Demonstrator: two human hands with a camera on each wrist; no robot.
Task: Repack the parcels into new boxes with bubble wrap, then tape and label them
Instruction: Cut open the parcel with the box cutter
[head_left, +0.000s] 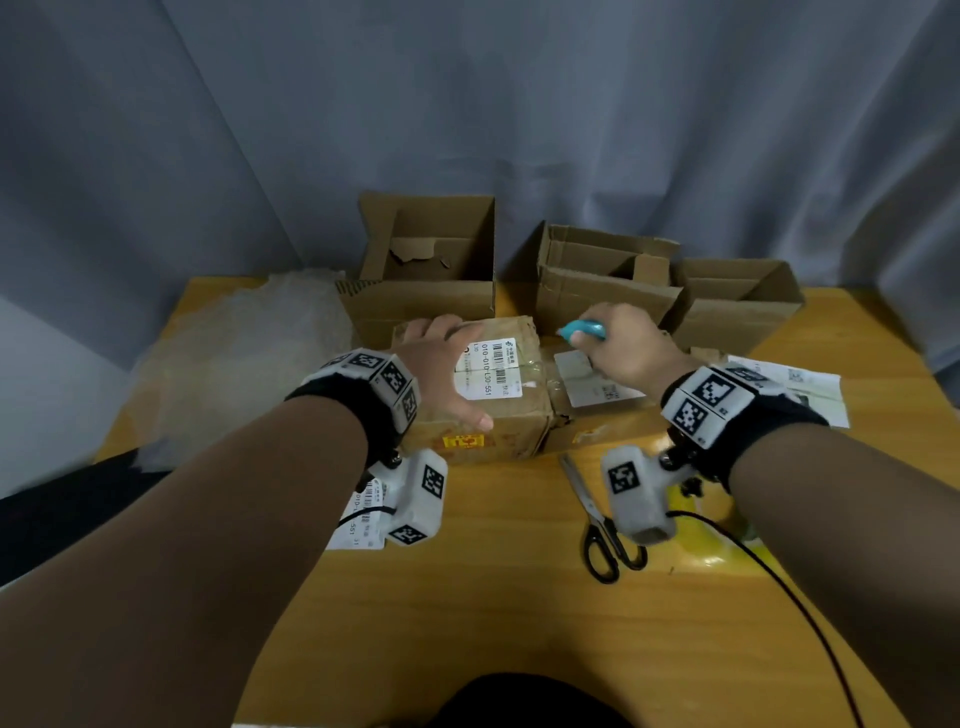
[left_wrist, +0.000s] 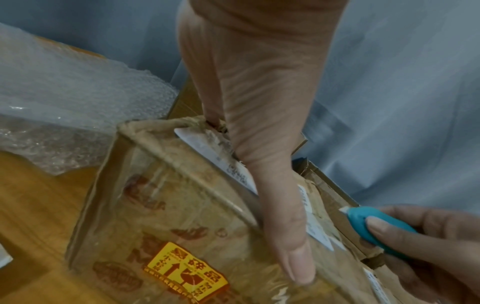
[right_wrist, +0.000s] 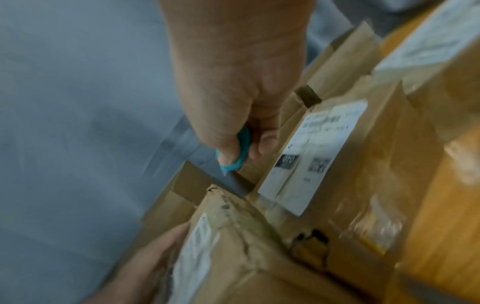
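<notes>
1. Left hand (head_left: 441, 371) lies on top of the worn taped parcel (head_left: 498, 426) at the middle of the desk (head_left: 467, 597). Fingers reach over the far top edge, thumb (left_wrist: 293, 253) runs down the near face. Grip spread wide, clasping the parcel across its top.
2. The parcel carries a white shipping label (head_left: 493, 371) on top and a yellow sticker (left_wrist: 185, 271) on the near face; corners crushed, clear tape over the cardboard.
3. Right hand (head_left: 623, 348) is curled tight round a small teal cutter (head_left: 584, 330). The cutter's pale tip (left_wrist: 343, 209) points left, toward the parcel's far right corner. Contact with the cardboard cannot be told.
4. A second, lower parcel (head_left: 587, 415) touches the first on its right, under the right hand; it also bears a white label (right_wrist: 309, 156).
5. Three open cardboard boxes (head_left: 431, 270) stand in a row along the desk's far edge, behind both parcels.
6. Bubble wrap (head_left: 234, 358) is heaped on the far left of the desk.
7. Scissors (head_left: 602, 530), black-handled, lie near the right wrist. Loose printed label sheets (head_left: 795, 384) lie at far right; more sheets (head_left: 358, 525) under the left wrist.
</notes>
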